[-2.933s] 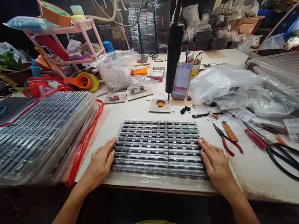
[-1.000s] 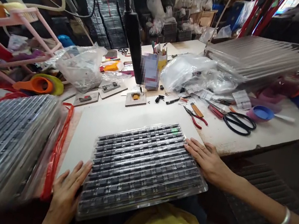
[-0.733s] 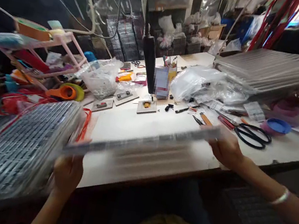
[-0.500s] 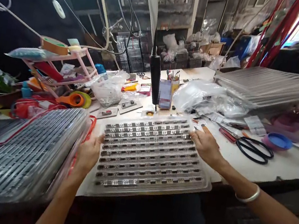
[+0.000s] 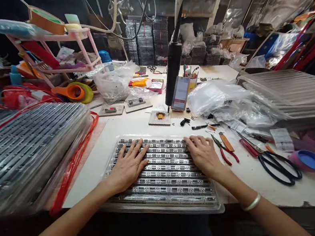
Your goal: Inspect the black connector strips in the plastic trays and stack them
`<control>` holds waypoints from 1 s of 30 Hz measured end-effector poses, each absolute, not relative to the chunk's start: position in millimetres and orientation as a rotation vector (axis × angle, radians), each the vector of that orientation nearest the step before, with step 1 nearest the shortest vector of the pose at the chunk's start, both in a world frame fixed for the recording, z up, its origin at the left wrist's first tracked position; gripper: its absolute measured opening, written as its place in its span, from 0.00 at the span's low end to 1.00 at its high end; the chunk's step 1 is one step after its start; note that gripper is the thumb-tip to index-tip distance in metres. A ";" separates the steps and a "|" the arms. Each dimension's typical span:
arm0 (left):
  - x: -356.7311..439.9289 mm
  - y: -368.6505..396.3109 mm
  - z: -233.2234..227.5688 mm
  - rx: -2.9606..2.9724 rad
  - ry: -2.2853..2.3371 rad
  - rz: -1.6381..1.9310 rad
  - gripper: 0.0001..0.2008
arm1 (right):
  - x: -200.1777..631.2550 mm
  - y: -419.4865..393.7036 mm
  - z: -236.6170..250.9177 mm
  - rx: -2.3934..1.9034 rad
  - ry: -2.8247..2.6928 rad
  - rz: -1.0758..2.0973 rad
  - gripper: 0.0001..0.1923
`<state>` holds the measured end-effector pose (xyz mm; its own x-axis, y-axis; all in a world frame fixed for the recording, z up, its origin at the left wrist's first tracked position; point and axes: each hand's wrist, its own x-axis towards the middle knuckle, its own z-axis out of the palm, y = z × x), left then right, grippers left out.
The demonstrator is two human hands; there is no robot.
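Note:
A clear plastic tray [image 5: 218, 208] lies flat at the table's front edge, filled with rows of small dark and silvery parts. My left hand [image 5: 128, 165] rests on the tray's left side, its fingers spread across the rows. On the upper right corner lies my right hand [image 5: 203, 155], fingers stretched out over the parts. Neither hand holds anything. Behind the tray hangs a black electric screwdriver [image 5: 171, 73], its tip over a small block [image 5: 159, 123] that bears a yellowish piece.
A tall stack of filled trays [image 5: 14, 149] with red string stands at left. Red-handled pliers [image 5: 225, 149], black-handled scissors [image 5: 281, 168] and a blue dish [image 5: 310, 160] lie at right. Plastic bags [image 5: 222, 99] and a propped phone [image 5: 180, 93] are farther back.
The tray has come down flat on the table. Both hands have moved from gripping its side edges to lying on top of the rows. My view has shifted slightly.

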<state>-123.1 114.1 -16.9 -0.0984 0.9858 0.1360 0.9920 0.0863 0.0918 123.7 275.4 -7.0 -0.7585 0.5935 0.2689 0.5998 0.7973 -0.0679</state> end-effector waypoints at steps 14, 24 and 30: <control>-115.1 116.1 -16.6 -2.051 -2.299 -0.050 0.28 | 100.9 311.3 4.3 -0.791 -2.602 0.278 0.17; -118.9 115.8 -23.1 -2.035 -2.217 -0.080 0.27 | 125.8 288.7 18.2 -0.685 -2.958 0.104 0.09; -117.9 116.5 -21.9 -2.020 -2.221 -0.041 0.28 | 108.8 272.2 14.0 -0.697 -3.028 -0.097 0.15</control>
